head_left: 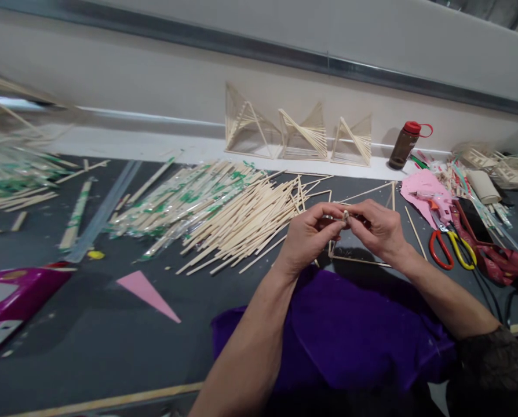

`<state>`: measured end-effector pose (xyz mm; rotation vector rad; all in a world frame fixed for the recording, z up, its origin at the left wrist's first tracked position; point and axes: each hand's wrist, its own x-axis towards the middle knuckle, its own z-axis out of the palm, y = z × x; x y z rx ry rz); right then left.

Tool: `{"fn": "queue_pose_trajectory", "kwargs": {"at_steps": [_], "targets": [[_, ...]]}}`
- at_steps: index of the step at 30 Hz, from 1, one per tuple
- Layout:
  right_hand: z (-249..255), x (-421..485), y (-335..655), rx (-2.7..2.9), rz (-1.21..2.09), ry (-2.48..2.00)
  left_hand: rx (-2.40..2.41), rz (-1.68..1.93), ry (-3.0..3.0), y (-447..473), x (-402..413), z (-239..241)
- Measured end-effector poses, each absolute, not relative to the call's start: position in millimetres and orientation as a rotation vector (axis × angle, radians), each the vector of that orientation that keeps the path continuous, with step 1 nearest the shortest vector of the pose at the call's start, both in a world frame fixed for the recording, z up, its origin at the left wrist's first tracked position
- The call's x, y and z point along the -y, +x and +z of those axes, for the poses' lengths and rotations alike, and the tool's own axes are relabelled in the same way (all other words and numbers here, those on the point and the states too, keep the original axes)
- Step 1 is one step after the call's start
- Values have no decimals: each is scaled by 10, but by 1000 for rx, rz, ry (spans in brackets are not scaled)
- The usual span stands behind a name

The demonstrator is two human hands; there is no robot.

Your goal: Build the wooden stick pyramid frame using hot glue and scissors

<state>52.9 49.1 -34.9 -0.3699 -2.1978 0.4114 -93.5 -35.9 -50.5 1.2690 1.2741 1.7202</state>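
My left hand (311, 234) and my right hand (378, 229) meet over the dark table, thumbs and fingertips pinched together. Between them shows a small pale tip (346, 216), which looks like a stick end or joint; the fingers cover most of it. Just beneath and behind the hands is a frame of thin wooden sticks (358, 260), partly hidden by them. Whether the pinched piece belongs to that frame I cannot tell. Left of my left hand lies a heap of bare wooden sticks (241, 226). A purple cloth (350, 324) spreads below my forearms.
Wrapped chopsticks (189, 197) lie beyond the heap. Three stick models (302, 136) stand on the back ledge beside a bottle (402, 147). To the right are a pink glue gun (437, 202) and scissors with red and yellow handles (441, 252). A pink triangle (148, 295) lies left.
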Motion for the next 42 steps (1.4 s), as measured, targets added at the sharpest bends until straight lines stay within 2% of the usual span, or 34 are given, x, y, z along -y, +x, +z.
{"fn": "queue_pose_trajectory", "kwargs": {"at_steps": [42], "targets": [[-409,-479,469,2109,334,-340,-1373,1707,1356,-916,395,-511]]}}
